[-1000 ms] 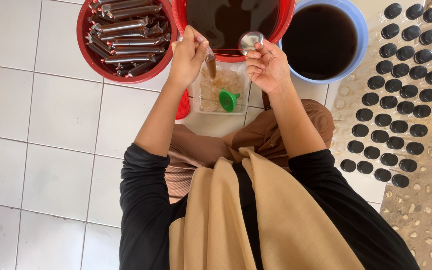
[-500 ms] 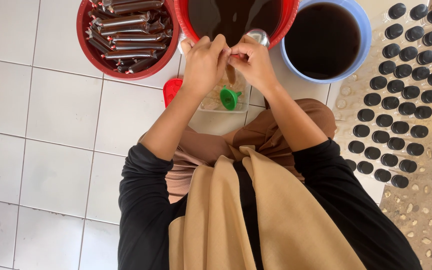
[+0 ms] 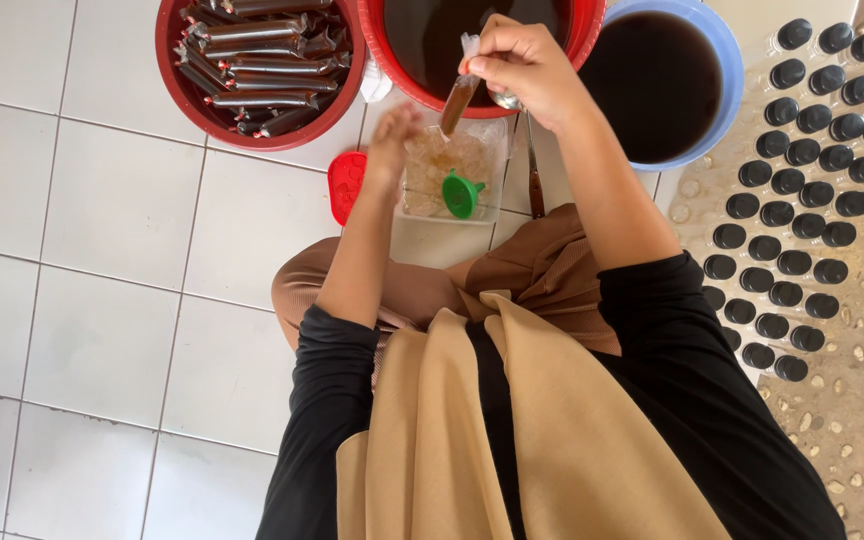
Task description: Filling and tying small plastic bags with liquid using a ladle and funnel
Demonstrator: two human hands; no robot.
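The right hand (image 3: 520,62) pinches the top of a narrow plastic tube (image 3: 457,98) part-filled with dark liquid, above the red basin (image 3: 389,55). The left hand (image 3: 390,140), fingers loosely curled and holding nothing visible, dips toward a clear container (image 3: 452,170) with a green funnel (image 3: 461,193). This looks like the sealing step; closing the tube would need both hands at its neck, near the tub of finished tubes (image 3: 257,55).

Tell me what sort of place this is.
Probably a home floor used for small-batch drink packing: white floor tiles, basins of dark liquid, a red basin of filled tube pouches, and rows of black-capped bottles.
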